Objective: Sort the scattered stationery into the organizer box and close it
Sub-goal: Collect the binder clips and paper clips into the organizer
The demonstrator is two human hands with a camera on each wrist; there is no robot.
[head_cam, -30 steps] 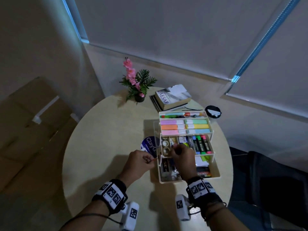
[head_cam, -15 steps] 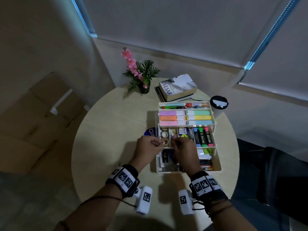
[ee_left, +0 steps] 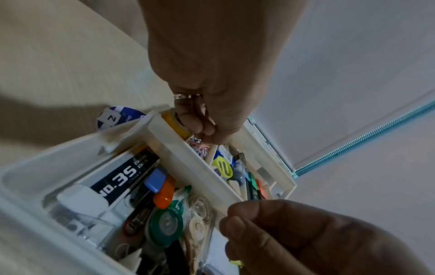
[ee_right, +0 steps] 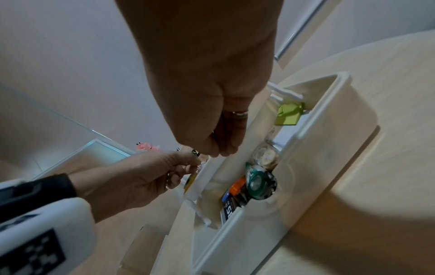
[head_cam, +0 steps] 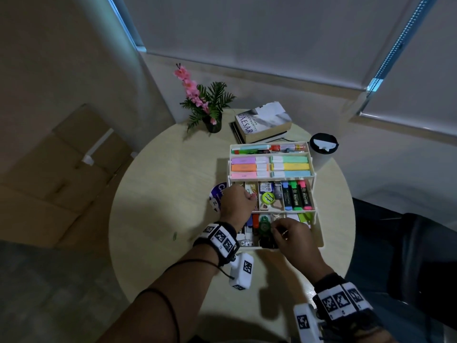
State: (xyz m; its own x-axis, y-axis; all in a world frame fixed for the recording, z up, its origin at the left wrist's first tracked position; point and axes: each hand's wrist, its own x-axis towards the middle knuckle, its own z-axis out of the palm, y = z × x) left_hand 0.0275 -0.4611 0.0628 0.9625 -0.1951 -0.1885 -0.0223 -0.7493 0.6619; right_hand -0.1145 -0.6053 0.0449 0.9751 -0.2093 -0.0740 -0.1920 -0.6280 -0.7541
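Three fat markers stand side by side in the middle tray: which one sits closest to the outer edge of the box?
The pink marker. It lies rightmost in the row, against the tray's right wall; the green marker is in the middle and the blue marker is innermost.

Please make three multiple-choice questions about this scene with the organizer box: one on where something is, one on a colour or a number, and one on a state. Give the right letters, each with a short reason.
1. Where is the left hand?
A. over the middle tray's left end
B. on the book
C. flat on the table

2. How many pastel highlighters lie in the top tray?
A. three
B. six
C. nine

3. What state is the organizer box in?
A. closed
B. open, trays stepped out
C. upside down

Answers: 1 A, its fingertips sit at the paper clips compartment. 2 B, two columns of three. 3 B, all three levels show their contents in the head view.
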